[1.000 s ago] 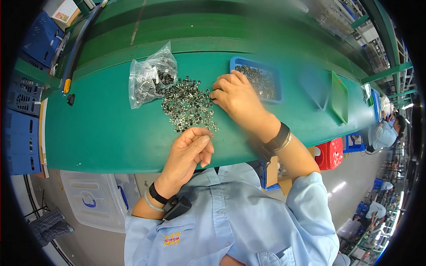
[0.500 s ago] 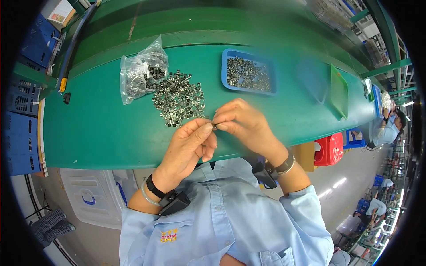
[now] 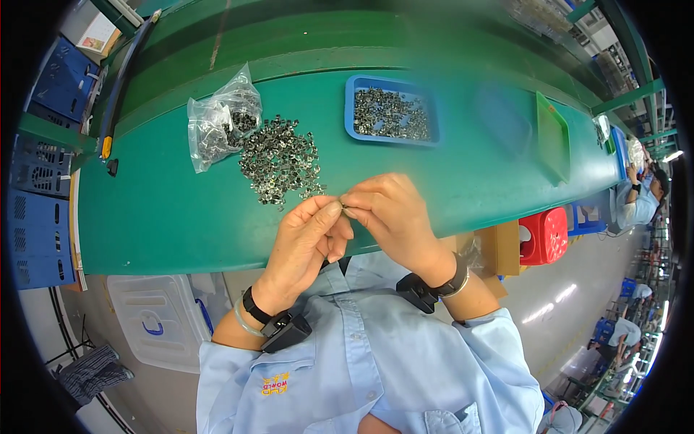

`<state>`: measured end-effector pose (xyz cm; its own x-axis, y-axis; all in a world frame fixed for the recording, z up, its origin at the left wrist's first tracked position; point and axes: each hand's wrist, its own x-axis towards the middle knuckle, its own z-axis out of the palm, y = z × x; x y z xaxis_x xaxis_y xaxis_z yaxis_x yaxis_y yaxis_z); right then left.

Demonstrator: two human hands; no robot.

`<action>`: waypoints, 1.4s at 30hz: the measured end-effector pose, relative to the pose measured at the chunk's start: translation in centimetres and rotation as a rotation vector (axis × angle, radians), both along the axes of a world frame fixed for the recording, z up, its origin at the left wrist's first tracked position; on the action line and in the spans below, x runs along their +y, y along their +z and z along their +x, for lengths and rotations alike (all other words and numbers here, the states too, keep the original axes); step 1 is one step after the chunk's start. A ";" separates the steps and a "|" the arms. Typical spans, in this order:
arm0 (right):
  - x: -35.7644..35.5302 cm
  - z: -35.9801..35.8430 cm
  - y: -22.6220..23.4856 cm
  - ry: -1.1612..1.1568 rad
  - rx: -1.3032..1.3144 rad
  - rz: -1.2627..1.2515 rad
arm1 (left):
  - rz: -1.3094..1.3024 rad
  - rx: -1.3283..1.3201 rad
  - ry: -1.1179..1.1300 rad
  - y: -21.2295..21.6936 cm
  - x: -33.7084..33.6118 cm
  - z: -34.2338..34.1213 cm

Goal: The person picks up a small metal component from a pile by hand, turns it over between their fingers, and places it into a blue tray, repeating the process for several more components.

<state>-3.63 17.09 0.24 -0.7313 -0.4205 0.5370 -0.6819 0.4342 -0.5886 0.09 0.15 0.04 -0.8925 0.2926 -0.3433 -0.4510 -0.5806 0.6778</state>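
My left hand [image 3: 309,230] and my right hand [image 3: 390,215] meet fingertip to fingertip over the near part of the green table. Pinched between them is a small metal part [image 3: 344,207], mostly covered by the fingers. Both hands are closed in a pinch on it. Just beyond my left hand lies a loose pile of small shiny metal parts [image 3: 280,160]. A clear plastic bag [image 3: 211,124] with more of these parts leans at the pile's left. Farther right, a blue tray [image 3: 351,108] holds a layer of similar parts.
A light green tray [image 3: 552,137] lies at the table's right. Blue crates [image 3: 43,231] stand past the left end. Below the table edge are a clear lidded box [image 3: 155,325], a cardboard box [image 3: 504,247] and a red stool [image 3: 546,237]. Another person [image 3: 640,195] sits far right.
The view has shifted slightly, so the trays sit a little farther left in it. My right hand's fingers have closed in nearer to the left, covering more of the small metal part.
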 end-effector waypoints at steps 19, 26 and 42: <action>-0.4 0.5 -0.7 0.001 -0.011 -0.103 | 0.146 0.065 0.028 -1.2 0.2 -0.2; -0.3 0.4 -0.9 0.015 -0.021 -0.101 | 0.022 0.067 0.029 -1.3 0.2 -0.3; -0.7 1.0 -0.5 0.063 -0.353 -0.422 | 0.263 0.037 -0.034 0.1 0.1 0.0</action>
